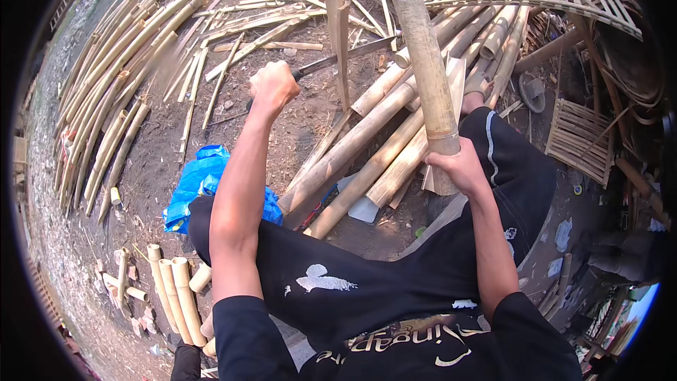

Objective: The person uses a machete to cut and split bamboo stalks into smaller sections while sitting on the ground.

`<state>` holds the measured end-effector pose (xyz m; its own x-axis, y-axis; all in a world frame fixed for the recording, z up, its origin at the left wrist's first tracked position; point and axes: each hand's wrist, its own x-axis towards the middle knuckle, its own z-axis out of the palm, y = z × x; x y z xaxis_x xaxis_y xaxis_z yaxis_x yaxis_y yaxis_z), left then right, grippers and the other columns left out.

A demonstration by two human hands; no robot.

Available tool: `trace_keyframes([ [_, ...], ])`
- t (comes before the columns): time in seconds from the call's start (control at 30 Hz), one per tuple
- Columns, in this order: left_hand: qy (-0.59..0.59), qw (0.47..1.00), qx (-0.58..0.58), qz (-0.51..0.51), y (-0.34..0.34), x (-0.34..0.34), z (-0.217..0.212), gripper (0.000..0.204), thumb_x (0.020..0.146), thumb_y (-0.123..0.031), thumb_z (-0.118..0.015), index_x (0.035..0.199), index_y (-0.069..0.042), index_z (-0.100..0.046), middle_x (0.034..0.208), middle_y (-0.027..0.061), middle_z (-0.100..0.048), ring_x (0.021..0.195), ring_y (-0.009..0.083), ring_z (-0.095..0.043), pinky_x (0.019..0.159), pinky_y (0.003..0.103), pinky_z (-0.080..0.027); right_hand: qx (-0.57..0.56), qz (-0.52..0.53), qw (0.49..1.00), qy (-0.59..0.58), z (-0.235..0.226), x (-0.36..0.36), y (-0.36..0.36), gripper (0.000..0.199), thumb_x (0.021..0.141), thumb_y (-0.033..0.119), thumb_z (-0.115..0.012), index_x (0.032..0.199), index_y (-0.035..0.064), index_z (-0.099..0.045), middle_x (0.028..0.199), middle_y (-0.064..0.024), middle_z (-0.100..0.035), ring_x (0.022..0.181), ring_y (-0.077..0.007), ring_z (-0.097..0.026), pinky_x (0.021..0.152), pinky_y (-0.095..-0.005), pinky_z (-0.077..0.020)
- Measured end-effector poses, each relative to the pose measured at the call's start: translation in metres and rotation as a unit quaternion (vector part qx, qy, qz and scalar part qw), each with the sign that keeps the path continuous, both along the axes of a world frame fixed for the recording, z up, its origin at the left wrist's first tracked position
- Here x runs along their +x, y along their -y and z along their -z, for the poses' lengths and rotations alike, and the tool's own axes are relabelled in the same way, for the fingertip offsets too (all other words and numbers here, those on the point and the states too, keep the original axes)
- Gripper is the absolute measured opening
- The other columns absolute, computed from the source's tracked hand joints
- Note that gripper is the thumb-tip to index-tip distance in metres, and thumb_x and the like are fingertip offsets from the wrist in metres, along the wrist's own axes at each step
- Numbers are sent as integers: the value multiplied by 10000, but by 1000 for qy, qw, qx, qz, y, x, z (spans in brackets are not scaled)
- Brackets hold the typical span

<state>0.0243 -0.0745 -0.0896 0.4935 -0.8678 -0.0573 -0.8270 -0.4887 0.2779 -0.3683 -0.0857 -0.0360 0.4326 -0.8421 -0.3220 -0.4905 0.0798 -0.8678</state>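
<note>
My left hand (273, 86), raised at centre left, is closed in a fist round the dark handle of a long, narrow-bladed knife (367, 48). Its blade points right, crossing an upright split stake (338, 42), with the tip close to a thick bamboo pole (425, 49). Whether the blade touches the stake or the pole, I cannot tell. On the right, my right hand (460, 167) grips that pole at its lower end, thumb across the front. The pole stands steeply, leaning away from me, and its top runs out of view. Split bamboo shows just behind it.
Several bamboo poles (360, 148) lie slanting before my legs. Long bamboo lengths (130, 63) are piled at the far left, thin split strips (247, 25) beside them. A blue plastic sheet (194, 187) lies by my left knee. Slatted bamboo panels (582, 137) are at right.
</note>
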Motion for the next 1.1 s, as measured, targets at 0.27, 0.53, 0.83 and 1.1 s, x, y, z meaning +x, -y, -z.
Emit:
trace_keyframes([
  [0.27, 79, 994, 61, 49, 36, -18, 23, 222, 750, -98, -595, 863, 6, -755, 883, 265, -719, 849, 411, -732, 766, 476, -592, 188, 66, 975, 101, 61, 12, -23, 240, 738, 78, -744, 923, -44, -651, 737, -85, -680, 623, -167, -667, 613, -317, -557],
  [0.53, 69, 994, 71, 55, 30, 10, 31, 234, 756, -120, -610, 879, 20, -751, 917, 280, -714, 900, 424, -721, 817, 489, -574, 122, 71, 982, 128, -55, 30, 19, 237, 723, 96, -743, 896, -35, -648, 764, -84, -673, 645, -159, -654, 604, -310, -533],
  [0.83, 22, 998, 50, 17, 52, 25, 47, 231, 712, -112, -629, 848, 32, -747, 908, 266, -721, 877, 419, -725, 798, 470, -585, -393, 270, 796, 373, -125, 78, 58, 138, 792, -32, -707, 910, -16, -638, 862, -89, -688, 726, -164, -682, 713, -320, -573],
  [1.1, -33, 999, 15, 26, 61, -1, 82, 217, 762, -94, -612, 882, 30, -744, 925, 297, -710, 914, 447, -716, 825, 503, -576, 86, 101, 991, -26, 131, 43, -26, 261, 732, 130, -776, 932, -26, -719, 731, -58, -682, 641, -140, -649, 622, -315, -539],
])
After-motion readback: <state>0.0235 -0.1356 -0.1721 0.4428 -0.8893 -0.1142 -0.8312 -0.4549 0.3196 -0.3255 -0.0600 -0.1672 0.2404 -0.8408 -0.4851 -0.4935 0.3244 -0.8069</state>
